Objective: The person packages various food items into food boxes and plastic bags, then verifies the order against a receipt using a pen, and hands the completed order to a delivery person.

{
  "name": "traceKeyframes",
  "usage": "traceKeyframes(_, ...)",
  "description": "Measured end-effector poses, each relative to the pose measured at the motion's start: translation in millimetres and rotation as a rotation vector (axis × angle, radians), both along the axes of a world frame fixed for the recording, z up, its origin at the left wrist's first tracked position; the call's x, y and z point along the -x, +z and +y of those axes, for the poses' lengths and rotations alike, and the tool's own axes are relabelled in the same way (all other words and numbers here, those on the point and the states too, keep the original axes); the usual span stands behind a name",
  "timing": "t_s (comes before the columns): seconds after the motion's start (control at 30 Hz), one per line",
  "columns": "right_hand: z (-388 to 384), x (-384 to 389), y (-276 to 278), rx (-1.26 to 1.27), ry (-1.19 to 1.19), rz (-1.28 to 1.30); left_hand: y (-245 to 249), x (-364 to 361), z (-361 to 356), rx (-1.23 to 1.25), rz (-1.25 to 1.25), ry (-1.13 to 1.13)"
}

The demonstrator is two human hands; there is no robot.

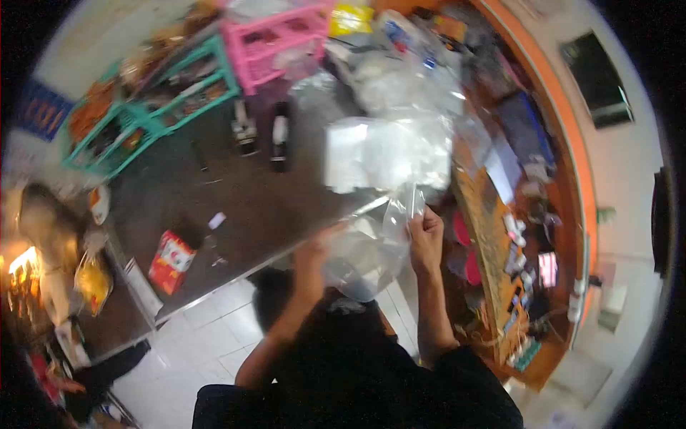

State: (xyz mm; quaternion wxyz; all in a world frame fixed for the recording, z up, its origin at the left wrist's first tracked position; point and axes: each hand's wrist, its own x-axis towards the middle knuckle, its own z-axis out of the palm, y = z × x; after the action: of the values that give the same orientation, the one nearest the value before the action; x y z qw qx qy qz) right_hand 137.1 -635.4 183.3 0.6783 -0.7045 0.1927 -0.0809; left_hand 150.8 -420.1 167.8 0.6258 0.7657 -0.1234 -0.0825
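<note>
A clear plastic bag (364,261) hangs between my hands in front of my body, just off the near edge of the dark table. My right hand (426,232) is closed on the bag's upper right part, with a fold of film standing up above the fingers. At the bag's left side is my left hand (313,261), blurred, its fingers curled at the edge of the film. Beyond the bag, a stack of clear plastic packets (389,154) lies on the table. The inside of the bag shows nothing I can make out.
On the dark table (164,193) are a red box (171,262), a stapler (244,129) and a black object (279,136). Green baskets (189,79) and a pink basket (275,36) line the back. A cluttered wooden shelf (479,236) stands at right.
</note>
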Motion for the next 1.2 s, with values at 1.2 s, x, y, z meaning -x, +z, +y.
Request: traceKeyframes(1.2, 439, 48, 2, -0.041, 1.219, -0.089, 44, 188, 355, 0.097, 0.013, 0.93)
